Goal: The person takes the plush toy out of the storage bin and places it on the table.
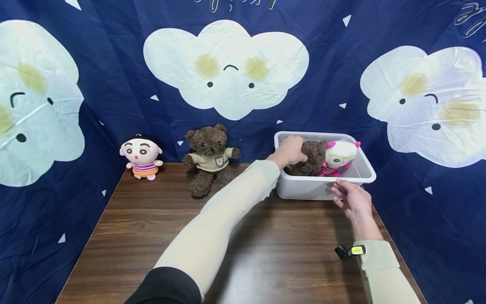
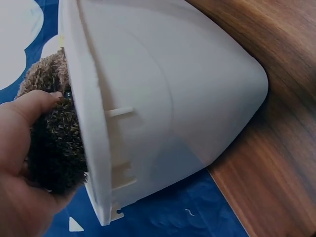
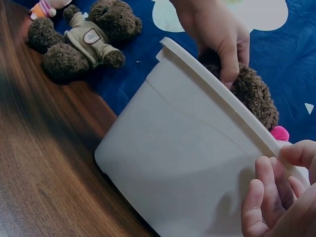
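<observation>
My left hand (image 1: 290,151) reaches into a light grey plastic bin (image 1: 307,189) and grips a dark brown plush bear (image 1: 314,158) there. In the left wrist view the thumb presses into the curly fur of the plush bear (image 2: 57,143), while the bin wall hides its lower part. A pink and white plush toy (image 1: 341,153) with yellow-rimmed eyes sits beside the bear in the bin. My right hand (image 1: 355,198) holds the bin's front rim near its right corner. In the right wrist view its thumb lies at the rim, with the fingers curled below along the outer wall.
A second brown teddy bear (image 1: 209,160) in a beige shirt sits at the table's back edge. Left of it stands a small plush doll (image 1: 142,156) with a striped top. Blue cloth (image 1: 258,126) with printed clouds hangs behind and beside the wooden table (image 1: 152,228).
</observation>
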The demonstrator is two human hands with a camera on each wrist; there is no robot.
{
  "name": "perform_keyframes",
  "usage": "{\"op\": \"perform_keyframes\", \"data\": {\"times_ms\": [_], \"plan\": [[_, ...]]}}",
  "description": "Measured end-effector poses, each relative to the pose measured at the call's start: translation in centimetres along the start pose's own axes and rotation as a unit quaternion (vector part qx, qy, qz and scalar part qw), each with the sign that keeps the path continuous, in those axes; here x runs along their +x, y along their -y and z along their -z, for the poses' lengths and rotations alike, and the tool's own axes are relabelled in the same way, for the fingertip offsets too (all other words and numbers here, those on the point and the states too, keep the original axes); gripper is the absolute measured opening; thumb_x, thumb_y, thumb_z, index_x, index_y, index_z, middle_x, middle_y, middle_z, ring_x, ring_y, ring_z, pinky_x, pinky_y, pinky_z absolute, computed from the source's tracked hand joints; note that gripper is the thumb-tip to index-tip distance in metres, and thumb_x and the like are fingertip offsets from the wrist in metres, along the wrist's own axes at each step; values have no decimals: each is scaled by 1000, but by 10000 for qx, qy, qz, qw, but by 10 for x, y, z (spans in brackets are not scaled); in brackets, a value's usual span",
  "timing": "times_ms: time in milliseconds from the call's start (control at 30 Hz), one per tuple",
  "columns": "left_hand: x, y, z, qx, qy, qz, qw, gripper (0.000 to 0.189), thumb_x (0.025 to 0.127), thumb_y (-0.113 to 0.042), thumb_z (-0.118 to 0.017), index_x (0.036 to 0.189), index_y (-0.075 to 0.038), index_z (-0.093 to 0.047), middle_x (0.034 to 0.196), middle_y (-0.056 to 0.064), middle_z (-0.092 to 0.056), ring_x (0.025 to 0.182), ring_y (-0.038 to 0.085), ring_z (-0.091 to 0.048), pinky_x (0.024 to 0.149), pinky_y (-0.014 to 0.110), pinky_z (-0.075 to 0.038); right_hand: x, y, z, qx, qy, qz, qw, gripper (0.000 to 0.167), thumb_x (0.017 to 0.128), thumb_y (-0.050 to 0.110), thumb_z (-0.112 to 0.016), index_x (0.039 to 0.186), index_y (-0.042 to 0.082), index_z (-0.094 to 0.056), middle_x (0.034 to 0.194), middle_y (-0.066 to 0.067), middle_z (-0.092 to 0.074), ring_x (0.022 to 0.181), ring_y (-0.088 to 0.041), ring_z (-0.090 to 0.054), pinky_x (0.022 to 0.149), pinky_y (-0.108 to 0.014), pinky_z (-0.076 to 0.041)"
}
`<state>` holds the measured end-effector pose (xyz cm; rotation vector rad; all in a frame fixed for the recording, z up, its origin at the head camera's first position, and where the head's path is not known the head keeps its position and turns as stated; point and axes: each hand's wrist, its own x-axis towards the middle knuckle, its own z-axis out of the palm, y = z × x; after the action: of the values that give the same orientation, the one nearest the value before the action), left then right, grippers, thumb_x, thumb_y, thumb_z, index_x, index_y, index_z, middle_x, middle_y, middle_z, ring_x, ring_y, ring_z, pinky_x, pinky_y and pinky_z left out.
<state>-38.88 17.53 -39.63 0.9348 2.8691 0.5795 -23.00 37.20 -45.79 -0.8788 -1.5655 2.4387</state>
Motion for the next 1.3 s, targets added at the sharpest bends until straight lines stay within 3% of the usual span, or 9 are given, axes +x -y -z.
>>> {"op": "perform_keyframes", "data": {"times_ms": [200, 467, 600, 867, 1067, 1300], "plan": [[-5, -2, 11, -242, -167, 44, 9996, 59, 91, -32, -75, 146, -16, -59, 141, 3, -62, 113, 15, -65, 90, 29, -53, 2, 0, -1, 19, 24, -15, 10000, 17, 95, 11, -72, 80, 17, -74, 73, 4, -76, 66, -7, -74, 49, -25, -55], [-10, -9, 23, -607, -559, 51, 9966, 59, 87, -30, -78, 142, -17, -63, 138, 1, -64, 119, 16, -62, 90, 27, -53, 2, 2, 2, 79, 74, -6, 9999, 18, 96, 10, -71, 79, 16, -73, 73, 4, -76, 65, -7, -73, 48, -25, -54], [-13, -11, 28, -870, -566, 90, 9946, 57, 87, -27, -78, 141, -18, -63, 137, -3, -67, 110, 14, -67, 82, 25, -53, 1, 3, 1, 103, 57, -13, 9999, 17, 96, 10, -71, 80, 16, -72, 73, 4, -76, 65, -7, -74, 48, -25, -54], [-19, -10, 42, -1049, -709, 138, 9919, 54, 88, -30, -78, 140, -20, -65, 137, -3, -67, 104, 11, -66, 81, 25, -53, 0, 1, 0, 134, 67, -30, 9999, 18, 96, 10, -70, 79, 16, -73, 73, 3, -77, 65, -8, -74, 48, -25, -54], [-20, -10, 54, -1276, -875, 201, 9878, 53, 89, -28, -78, 140, -20, -65, 141, -5, -64, 110, 10, -64, 88, 24, -51, 1, 1, 0, 169, 76, -35, 9998, 17, 95, 10, -71, 79, 16, -73, 73, 3, -77, 65, -8, -74, 47, -25, -54], [-19, -10, 67, -1302, -1081, 168, 9854, 51, 87, -30, -78, 136, -23, -68, 138, -5, -64, 129, 12, -58, 101, 24, -50, 0, 1, -1, 169, 25, -23, 9999, 16, 94, 10, -73, 79, 15, -73, 72, 3, -77, 65, -8, -74, 47, -26, -54]]}}
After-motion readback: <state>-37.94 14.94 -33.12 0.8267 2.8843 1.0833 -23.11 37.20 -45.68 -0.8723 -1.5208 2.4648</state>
